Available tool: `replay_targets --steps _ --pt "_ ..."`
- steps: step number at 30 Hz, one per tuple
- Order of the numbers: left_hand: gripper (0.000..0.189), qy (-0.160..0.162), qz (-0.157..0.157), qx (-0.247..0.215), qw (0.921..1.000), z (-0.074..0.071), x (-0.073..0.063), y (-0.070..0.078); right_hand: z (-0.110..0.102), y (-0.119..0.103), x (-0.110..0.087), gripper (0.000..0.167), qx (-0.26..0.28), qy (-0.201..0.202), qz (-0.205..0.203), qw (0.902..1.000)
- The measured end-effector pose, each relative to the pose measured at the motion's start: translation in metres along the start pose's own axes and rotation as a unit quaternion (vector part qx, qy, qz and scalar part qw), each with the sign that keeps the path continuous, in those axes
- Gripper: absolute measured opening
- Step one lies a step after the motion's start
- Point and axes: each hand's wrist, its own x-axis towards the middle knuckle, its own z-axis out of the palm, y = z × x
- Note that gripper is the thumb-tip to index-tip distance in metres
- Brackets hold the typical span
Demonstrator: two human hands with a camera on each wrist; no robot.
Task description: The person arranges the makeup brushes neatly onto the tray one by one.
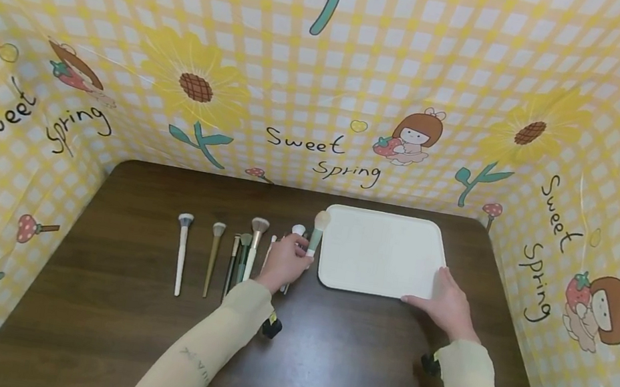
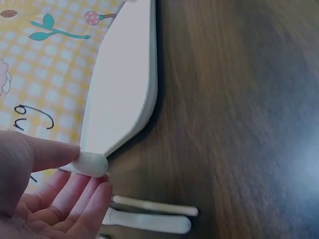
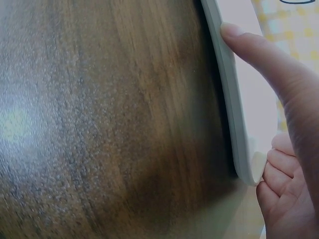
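My left hand (image 1: 288,263) pinches a makeup brush (image 1: 317,235) with a pale green handle and cream bristles, its head up beside the tray's left edge. In the left wrist view, the rounded handle end (image 2: 90,165) shows between thumb and fingers. A white rectangular tray (image 1: 379,253) lies on the table. My right hand (image 1: 451,304) grips its near right corner, thumb along the front edge and fingers at the right side. A white-tipped brush (image 1: 298,229) lies partly hidden behind my left hand. Two handles (image 2: 154,222) show below that hand in the left wrist view.
More makeup brushes lie in a row to the left: a white one (image 1: 181,254), a tan one (image 1: 212,259), a dark one (image 1: 231,266), a green one (image 1: 243,254) and a large white-handled one (image 1: 255,246). A yellow checked cloth (image 1: 303,84) walls in the dark wooden table (image 1: 332,359).
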Motion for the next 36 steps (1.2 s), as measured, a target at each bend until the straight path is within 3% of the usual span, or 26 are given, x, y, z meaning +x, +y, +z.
replay_targets --steps 6,22,28,36 --pt "0.027 -0.007 0.000 -0.002 1.0000 0.007 0.003 0.009 0.000 0.000 0.000 0.134 -0.002 0.003 -0.003 1.0000" --pt "0.039 -0.017 -0.048 0.002 0.9987 0.031 0.012 0.031 0.001 -0.001 -0.001 0.133 0.017 0.005 0.006 0.9998" --pt "0.036 -0.005 -0.047 0.044 0.9979 0.043 0.020 0.032 0.000 0.000 0.000 0.133 0.013 0.004 0.004 0.9999" --pt "0.012 -0.012 -0.068 0.115 0.9910 0.051 0.028 0.033 0.002 0.002 0.001 0.136 0.010 0.002 0.008 0.9999"
